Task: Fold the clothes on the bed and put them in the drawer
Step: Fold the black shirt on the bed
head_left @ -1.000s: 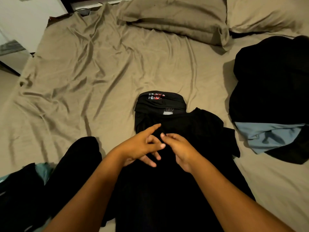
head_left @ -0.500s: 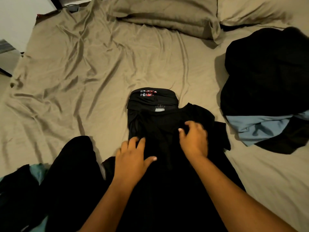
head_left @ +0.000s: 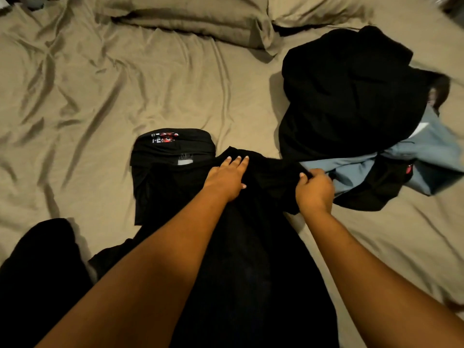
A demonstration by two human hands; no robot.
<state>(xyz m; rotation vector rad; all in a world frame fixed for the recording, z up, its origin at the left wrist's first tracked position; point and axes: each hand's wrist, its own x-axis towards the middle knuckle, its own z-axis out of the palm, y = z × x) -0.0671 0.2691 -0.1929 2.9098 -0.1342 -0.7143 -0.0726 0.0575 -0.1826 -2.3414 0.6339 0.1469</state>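
A person leaning over a bed is working on a black garment [head_left: 251,259] that is lying spread lengthwise on the tan bed sheet [head_left: 100,84], running from the near edge of the view toward the pillows. The left hand [head_left: 227,178] is resting flat on the garment's far end, fingers straight and close together, pressing the cloth down. The right hand [head_left: 315,189], held apart from the left and just to its right, is curling its fingers and thumb round a bunch of the same garment at its right-hand edge, pinching the cloth. Just beyond and to the left of the left hand, a folded black garment [head_left: 173,149] is lying against the spread one, a small red-and-white print showing on its far edge and a pale label at its near side. To the right, a pile of dark clothes [head_left: 351,96] is sitting heaped on the sheet, with a blue garment [head_left: 426,151] spilling out from beneath it, near the right hand. More dark clothing [head_left: 37,272] is lying at the lower left. At the head of the bed, a tan pillow [head_left: 190,18] and a second pillow [head_left: 313,8] are lying side by side.
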